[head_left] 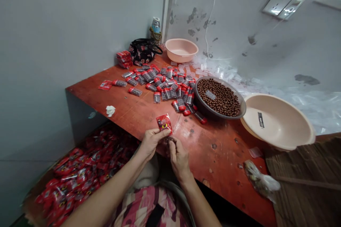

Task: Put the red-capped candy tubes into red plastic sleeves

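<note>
My left hand (pixel 150 142) is closed on a red printed card (pixel 164 122), its thumb pressed over the lower edge. The card stands tilted above the front edge of the table. My right hand (pixel 180 158) is closed just below and to the right, its fingertips pinching at a small dark item (pixel 169 140) under the card. That item is mostly hidden between my fingers, so its kind is unclear. Beyond the hands lies a pile of small clear packs with red ends (pixel 170 87) and dark contents. A grey basin (pixel 197 102) of brown balls stands to their right.
Pink basins stand at the back (pixel 181 56) and right (pixel 295 138). Clear plastic pieces (pixel 229 74) heap along the wall. Cardboard (pixel 306 181) and a knotted plastic bag (pixel 261 181) lie at right. Below left, a container holds many red packets (pixel 80 177). A black floral bag (pixel 144 52) sits at the back.
</note>
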Tool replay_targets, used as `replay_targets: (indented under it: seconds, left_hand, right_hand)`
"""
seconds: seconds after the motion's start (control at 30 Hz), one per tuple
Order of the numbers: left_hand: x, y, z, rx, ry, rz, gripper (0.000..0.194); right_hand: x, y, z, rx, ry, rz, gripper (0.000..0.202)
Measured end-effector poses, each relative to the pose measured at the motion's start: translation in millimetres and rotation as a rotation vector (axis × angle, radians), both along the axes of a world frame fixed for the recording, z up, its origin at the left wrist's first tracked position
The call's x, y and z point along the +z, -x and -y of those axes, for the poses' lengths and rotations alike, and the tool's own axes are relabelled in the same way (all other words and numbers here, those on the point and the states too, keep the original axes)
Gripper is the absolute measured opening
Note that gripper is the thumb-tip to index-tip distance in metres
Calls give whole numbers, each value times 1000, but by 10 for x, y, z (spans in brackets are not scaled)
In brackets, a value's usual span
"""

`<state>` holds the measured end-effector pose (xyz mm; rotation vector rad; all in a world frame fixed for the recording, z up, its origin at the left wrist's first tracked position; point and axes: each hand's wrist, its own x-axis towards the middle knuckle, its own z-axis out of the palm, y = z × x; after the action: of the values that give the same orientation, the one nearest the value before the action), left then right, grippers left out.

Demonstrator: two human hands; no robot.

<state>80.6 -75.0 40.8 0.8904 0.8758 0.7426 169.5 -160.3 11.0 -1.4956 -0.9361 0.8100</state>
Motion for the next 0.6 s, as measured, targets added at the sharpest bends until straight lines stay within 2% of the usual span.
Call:
replay_targets:
  seconds: [0.07, 0.2, 0.37, 0.4, 0.53, 0.6]
  left_hand:
    - [-7, -6, 1, 19, 8, 8, 20]
    - [21, -2, 38, -75, 37, 41, 23]
    - [19, -24, 114, -36, 86, 53, 20]
    - [14, -29, 124, -29, 86, 60, 19]
    - [19, -26, 120, -34, 44, 92, 21]
    - [28, -18, 102, -56, 38, 82, 22]
  right_hand:
    - [-11, 0, -5, 18, 8, 11, 28]
    - [-19, 11, -19, 121, 26, -208, 31]
    - [0, 19, 4, -52, -27, 19, 28]
    - [3, 22, 5, -62, -26, 11, 28]
    - [18, 43, -15, 86, 22, -335, 33]
    - [28, 52, -21, 110, 29, -386, 35]
